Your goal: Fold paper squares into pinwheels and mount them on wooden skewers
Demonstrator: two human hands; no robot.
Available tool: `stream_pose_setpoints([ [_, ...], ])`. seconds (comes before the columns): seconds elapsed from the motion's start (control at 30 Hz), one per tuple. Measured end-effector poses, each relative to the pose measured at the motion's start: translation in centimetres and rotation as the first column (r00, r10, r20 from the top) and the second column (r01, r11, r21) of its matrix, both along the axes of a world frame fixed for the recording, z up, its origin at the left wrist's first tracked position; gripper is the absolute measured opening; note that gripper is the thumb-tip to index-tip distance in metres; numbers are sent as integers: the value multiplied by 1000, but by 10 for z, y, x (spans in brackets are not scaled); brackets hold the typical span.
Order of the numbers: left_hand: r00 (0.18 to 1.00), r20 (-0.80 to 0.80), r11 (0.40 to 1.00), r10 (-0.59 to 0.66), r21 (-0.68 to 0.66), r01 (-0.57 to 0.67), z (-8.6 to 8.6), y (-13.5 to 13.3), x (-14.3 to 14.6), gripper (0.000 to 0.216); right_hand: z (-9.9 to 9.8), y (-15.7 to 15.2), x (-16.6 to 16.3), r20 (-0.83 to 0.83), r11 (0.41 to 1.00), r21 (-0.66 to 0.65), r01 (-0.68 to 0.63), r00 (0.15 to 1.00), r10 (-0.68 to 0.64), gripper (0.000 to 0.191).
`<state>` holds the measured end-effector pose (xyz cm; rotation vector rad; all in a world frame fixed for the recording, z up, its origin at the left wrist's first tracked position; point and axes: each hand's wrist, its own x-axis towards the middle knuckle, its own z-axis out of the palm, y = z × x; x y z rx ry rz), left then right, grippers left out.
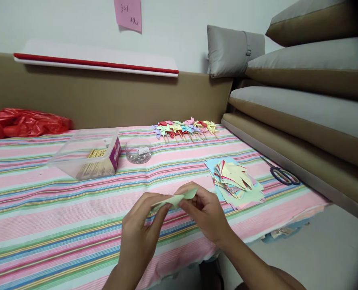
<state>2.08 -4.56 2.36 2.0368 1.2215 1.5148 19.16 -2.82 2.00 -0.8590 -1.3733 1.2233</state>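
Note:
A light green piece of paper [175, 200], partly folded, is held up above the striped cloth between my two hands. My left hand [142, 225] pinches its left end between thumb and fingers. On the other end, my right hand [204, 209] has thumb and fingertips closed. Fingers cover parts of the paper, so its full shape is hidden. To the right of my hands lies a stack of cut paper pieces [233, 177] on pale blue and green sheets. Small paper pinwheels [186, 128] on sticks lie grouped at the back.
Scissors [283, 175] lie by the stacked cushions [302, 100] on the right. A clear plastic box [73, 149] holds wooden sticks [96, 165]; beside it stands a round clear container [138, 153] of small shiny pieces. A red plastic bag [30, 121] sits back left. The cloth's front edge [197, 253] is close.

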Motion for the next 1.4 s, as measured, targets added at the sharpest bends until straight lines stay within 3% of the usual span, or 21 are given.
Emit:
stream_pose_setpoints([
  [0.1,997,-74,992,-28,117,37,4,-5,-5,23,6,-4,6,80,975,220,13,996,-31,8],
  [0.2,990,-115,968,-87,223,111,7,-9,-8,32,11,-9,11,128,909,416,11,989,-71,19],
  [0.3,984,-137,945,-117,289,153,11,-11,-8,40,15,-12,13,134,864,503,8,987,-87,30],
  [0.67,967,-197,920,-159,327,218,15,-13,-11,42,19,-15,15,134,801,599,10,985,-112,40],
  [1.0,967,-216,902,-133,377,208,17,-12,-9,39,20,-14,11,83,758,651,41,989,-125,33],
  [1.4,970,-217,879,-107,435,194,7,-9,-9,37,18,-15,8,55,728,680,91,983,-174,32],
])
